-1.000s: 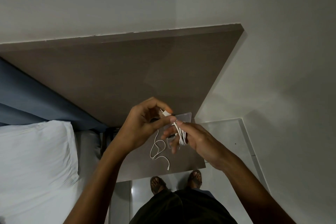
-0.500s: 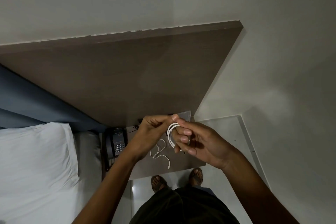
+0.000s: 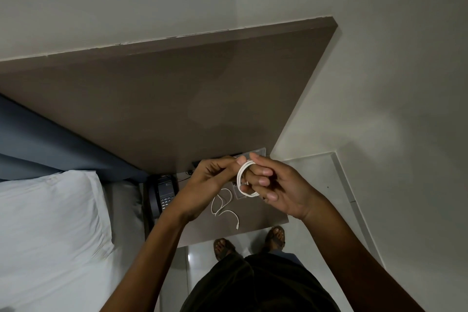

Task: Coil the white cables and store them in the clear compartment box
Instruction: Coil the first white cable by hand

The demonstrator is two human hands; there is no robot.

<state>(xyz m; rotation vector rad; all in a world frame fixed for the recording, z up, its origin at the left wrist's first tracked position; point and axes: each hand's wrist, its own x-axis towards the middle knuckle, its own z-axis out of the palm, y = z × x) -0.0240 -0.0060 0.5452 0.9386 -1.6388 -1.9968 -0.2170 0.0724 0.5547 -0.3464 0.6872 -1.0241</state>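
A white cable point(image 3: 241, 180) is wound in a small loop around the fingers of my right hand point(image 3: 278, 185). My left hand point(image 3: 210, 182) pinches the top of that loop between thumb and forefinger. Both hands are held above a small brown bedside table point(image 3: 263, 218). A second white cable point(image 3: 224, 206) lies loose and uncoiled on the table below my hands. The clear compartment box point(image 3: 260, 152) sits at the back of the table, mostly hidden behind my hands.
A dark desk phone point(image 3: 163, 192) stands at the table's left end. A bed with a white pillow point(image 3: 50, 223) is to the left, and a tall brown headboard panel point(image 3: 164, 99) rises behind. My sandalled feet point(image 3: 249, 242) stand on a pale tiled floor.
The cable has gone from a loose bunch to a round loop on my right fingers. My left hand moved down to the loop's top, uncovering the phone.
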